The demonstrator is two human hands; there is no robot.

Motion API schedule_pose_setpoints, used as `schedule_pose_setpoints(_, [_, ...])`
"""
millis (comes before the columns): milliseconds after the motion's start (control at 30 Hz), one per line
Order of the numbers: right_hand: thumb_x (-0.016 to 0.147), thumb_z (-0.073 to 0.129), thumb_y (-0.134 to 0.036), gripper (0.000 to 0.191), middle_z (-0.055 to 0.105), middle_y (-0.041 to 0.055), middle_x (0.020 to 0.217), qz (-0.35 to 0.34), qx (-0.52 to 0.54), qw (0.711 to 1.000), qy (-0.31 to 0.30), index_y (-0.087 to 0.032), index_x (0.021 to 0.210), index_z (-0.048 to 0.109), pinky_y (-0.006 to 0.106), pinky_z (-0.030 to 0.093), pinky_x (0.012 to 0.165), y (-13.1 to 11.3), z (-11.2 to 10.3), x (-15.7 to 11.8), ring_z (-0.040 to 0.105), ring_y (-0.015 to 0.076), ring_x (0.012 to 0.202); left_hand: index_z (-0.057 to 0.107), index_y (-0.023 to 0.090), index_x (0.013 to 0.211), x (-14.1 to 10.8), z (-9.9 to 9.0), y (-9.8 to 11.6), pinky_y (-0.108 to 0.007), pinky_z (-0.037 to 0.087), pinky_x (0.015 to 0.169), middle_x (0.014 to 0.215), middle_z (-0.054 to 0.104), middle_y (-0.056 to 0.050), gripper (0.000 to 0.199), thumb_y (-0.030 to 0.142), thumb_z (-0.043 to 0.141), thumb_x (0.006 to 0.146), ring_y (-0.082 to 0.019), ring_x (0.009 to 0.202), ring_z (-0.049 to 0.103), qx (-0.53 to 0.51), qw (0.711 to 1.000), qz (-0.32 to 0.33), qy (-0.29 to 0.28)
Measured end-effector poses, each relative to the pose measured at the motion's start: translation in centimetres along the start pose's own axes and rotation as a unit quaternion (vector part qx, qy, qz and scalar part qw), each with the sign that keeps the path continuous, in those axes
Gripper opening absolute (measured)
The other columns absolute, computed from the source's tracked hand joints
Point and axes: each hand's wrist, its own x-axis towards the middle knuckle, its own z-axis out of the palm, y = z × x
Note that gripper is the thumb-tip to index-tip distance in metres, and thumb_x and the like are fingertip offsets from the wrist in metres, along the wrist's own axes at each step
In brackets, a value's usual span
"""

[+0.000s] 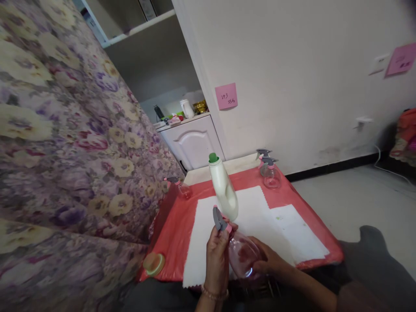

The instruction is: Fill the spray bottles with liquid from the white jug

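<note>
A clear pink spray bottle (243, 253) is tilted between my two hands, close to the front edge of the table. My left hand (218, 251) is closed round its neck, just under the grey and pink spray head (220, 220). Fingers of my right hand (268, 260) wrap the lower body of the bottle from the right. Just beyond them stands a pale green jug (224, 188) with a green piece in its mouth, on white paper (250, 203).
The table has a red cover (175, 225). More spray bottles stand at its back right (271, 177) and back left (184, 190). A round yellow-green lid (154, 264) lies at the front left. A floral curtain (81, 173) borders the left side; a wall (292, 86) rises behind.
</note>
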Motion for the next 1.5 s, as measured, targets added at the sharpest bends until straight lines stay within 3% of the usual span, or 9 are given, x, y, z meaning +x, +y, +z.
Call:
schedule_pose_setpoints(167, [0.048, 0.088, -0.053, 0.095, 0.064, 0.0099, 0.115, -0.048, -0.057, 0.996, 0.041, -0.02, 0.129, 0.052, 0.046, 0.046, 0.094, -0.5, 0.4, 0.3, 0.059, 0.0315, 0.108, 0.068, 0.018, 0.104, 0.1, 0.1, -0.1, -0.028, 0.044, 0.091, 0.098, 0.071, -0.004, 0.028, 0.034, 0.071, 0.081, -0.015, 0.093, 0.063, 0.018, 1.0, 0.007, 0.02])
schedule_pose_setpoints(367, [0.059, 0.082, -0.055, 0.078, 0.063, 0.0095, 0.111, 0.059, 0.058, 0.996, -0.03, -0.023, 0.125, 0.056, 0.036, 0.053, 0.072, -1.1, 0.0, -0.6, 0.063, 0.0295, 0.102, 0.068, 0.02, 0.108, -0.3, 0.3, 0.4, -0.033, 0.045, 0.093, 0.098, 0.068, -0.005, 0.029, 0.033, 0.07, 0.082, -0.018, 0.094, 0.063, -0.03, 0.999, -0.008, -0.033])
schedule_pose_setpoints(600, [0.06, 0.083, -0.05, 0.073, 0.065, 0.0097, 0.106, 0.053, 0.065, 0.996, -0.044, -0.019, 0.122, 0.058, 0.034, 0.051, 0.07, -0.5, 0.1, -0.4, 0.066, 0.0246, 0.09, 0.069, 0.018, 0.111, -0.2, 0.3, 0.6, -0.034, 0.046, 0.089, 0.092, 0.068, -0.005, 0.03, 0.034, 0.066, 0.086, -0.017, 0.088, 0.063, -0.055, 0.998, -0.024, -0.036])
schedule_pose_setpoints(800, [0.052, 0.088, -0.051, 0.087, 0.063, 0.0102, 0.115, -0.051, -0.052, 0.997, 0.028, -0.02, 0.126, 0.053, 0.046, 0.045, 0.095, -0.5, 0.5, -0.1, 0.059, 0.0308, 0.109, 0.068, 0.018, 0.107, -0.1, 0.2, 0.2, -0.034, 0.045, 0.093, 0.094, 0.069, -0.004, 0.029, 0.035, 0.069, 0.084, -0.017, 0.09, 0.065, -0.028, 1.0, 0.002, 0.011])
schedule_pose_setpoints(1000, [0.061, 0.08, -0.059, 0.078, 0.063, 0.0114, 0.114, 0.055, 0.035, 0.997, -0.042, -0.021, 0.124, 0.056, 0.033, 0.051, 0.068, -1.0, 0.2, -0.6, 0.064, 0.0291, 0.099, 0.072, 0.018, 0.098, -0.2, 0.4, 0.6, -0.034, 0.048, 0.088, 0.094, 0.068, -0.004, 0.026, 0.036, 0.074, 0.078, -0.017, 0.086, 0.064, -0.054, 0.998, -0.017, 0.015])
schedule_pose_setpoints(1100, [0.059, 0.082, -0.057, 0.078, 0.064, 0.0104, 0.112, 0.013, 0.011, 0.999, -0.032, -0.02, 0.123, 0.056, 0.039, 0.052, 0.077, -0.6, 0.2, -0.4, 0.064, 0.0286, 0.099, 0.072, 0.019, 0.098, -0.2, 0.4, 0.6, -0.035, 0.047, 0.091, 0.092, 0.069, -0.004, 0.026, 0.036, 0.073, 0.079, -0.017, 0.086, 0.065, -0.054, 0.998, -0.015, 0.024])
schedule_pose_setpoints(1300, [0.053, 0.089, -0.044, 0.095, 0.055, 0.0135, 0.133, -0.031, -0.129, 0.987, 0.087, -0.024, 0.134, 0.045, 0.049, 0.042, 0.102, 0.0, 0.2, -0.3, 0.05, 0.0339, 0.125, 0.07, 0.019, 0.106, 0.0, 0.4, 0.2, -0.035, 0.043, 0.098, 0.097, 0.07, -0.004, 0.029, 0.035, 0.07, 0.082, -0.017, 0.093, 0.064, -0.053, 0.998, 0.021, 0.022])
schedule_pose_setpoints(1367, [0.049, 0.09, -0.045, 0.096, 0.056, 0.0132, 0.13, -0.017, -0.095, 0.993, 0.062, -0.023, 0.132, 0.047, 0.049, 0.043, 0.1, -0.4, 0.1, -0.5, 0.052, 0.0347, 0.124, 0.07, 0.019, 0.106, -0.1, 0.5, 0.4, -0.034, 0.045, 0.096, 0.097, 0.069, -0.004, 0.028, 0.034, 0.07, 0.082, -0.017, 0.093, 0.063, -0.058, 0.998, 0.017, 0.02])
schedule_pose_setpoints(1500, [0.061, 0.081, -0.055, 0.081, 0.063, 0.0125, 0.116, 0.047, 0.062, 0.995, -0.068, -0.02, 0.128, 0.053, 0.043, 0.051, 0.084, -1.5, 0.3, -0.9, 0.064, 0.0302, 0.105, 0.072, 0.017, 0.096, -0.4, 0.6, 0.8, -0.035, 0.048, 0.091, 0.092, 0.067, -0.004, 0.022, 0.034, 0.07, 0.082, -0.017, 0.086, 0.063, -0.074, 0.997, -0.014, -0.013])
